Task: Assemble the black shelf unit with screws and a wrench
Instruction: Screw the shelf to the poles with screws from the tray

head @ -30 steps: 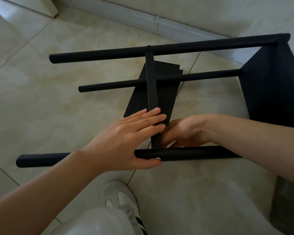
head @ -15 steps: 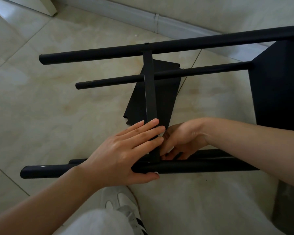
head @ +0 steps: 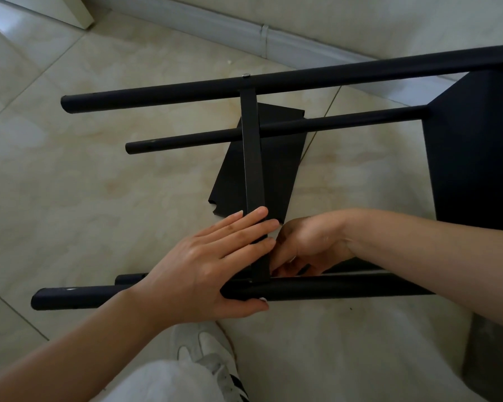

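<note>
Fastening the shelf panel at the near post

My left hand (head: 212, 268) lies flat, fingers straight on the shelf panel (head: 251, 158); my right hand (head: 305, 245) has curled in at 3 o'clock, grip unclear. The near post (head: 346, 287) has drawn closer; far post (head: 302, 79) already screwed at 12.

Head cam, looks steeply down, close over floor (head: 105, 175).

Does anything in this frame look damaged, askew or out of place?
One thing: the loose black panel lying on the floor under the frame has a jagged, chipped-looking near-left corner. It could be a notch. Nothing else stands out.
</note>
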